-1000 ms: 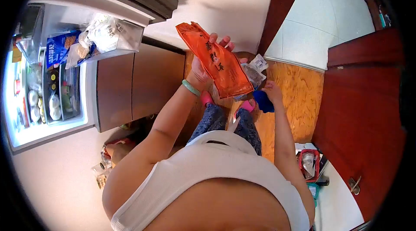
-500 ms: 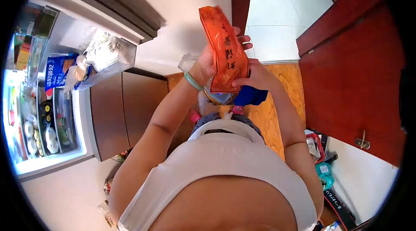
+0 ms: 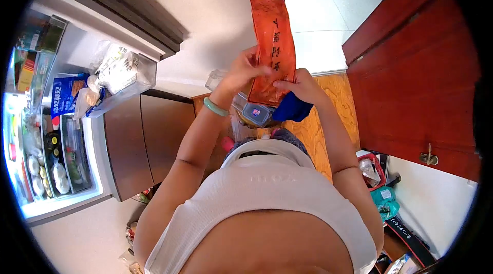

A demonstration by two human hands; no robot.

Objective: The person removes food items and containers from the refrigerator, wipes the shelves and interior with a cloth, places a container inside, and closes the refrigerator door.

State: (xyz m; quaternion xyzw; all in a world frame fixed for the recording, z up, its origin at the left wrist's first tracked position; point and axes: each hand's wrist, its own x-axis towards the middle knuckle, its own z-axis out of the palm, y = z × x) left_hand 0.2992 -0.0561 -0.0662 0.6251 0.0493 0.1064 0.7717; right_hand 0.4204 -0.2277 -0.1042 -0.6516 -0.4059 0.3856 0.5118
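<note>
An orange-red plastic food packet [image 3: 275, 32] with dark printed characters stands upright in front of me. My left hand [image 3: 242, 72], with a pale green bangle at its wrist, grips the packet's left side, thumb across its face. On the lower right edge, my right hand [image 3: 304, 88] pinches the packet between thumb and fingers. A dark blue cloth [image 3: 294, 107] hangs below the right hand; whether that hand holds it too I cannot tell. Beneath the packet a lidded clear container [image 3: 256, 114] shows, partly hidden.
To the left stands an open refrigerator [image 3: 97, 140] with filled shelves and door bins. A blue food bag [image 3: 69, 91] and a white plastic bag [image 3: 118, 68] sit in one bin. On the right are a dark red door [image 3: 411, 84] and stored items along the wall.
The packet has turned more upright and moved slightly up and right. My left hand has shifted its hold, its thumb now on the packet's front. More of the lidded container shows.
</note>
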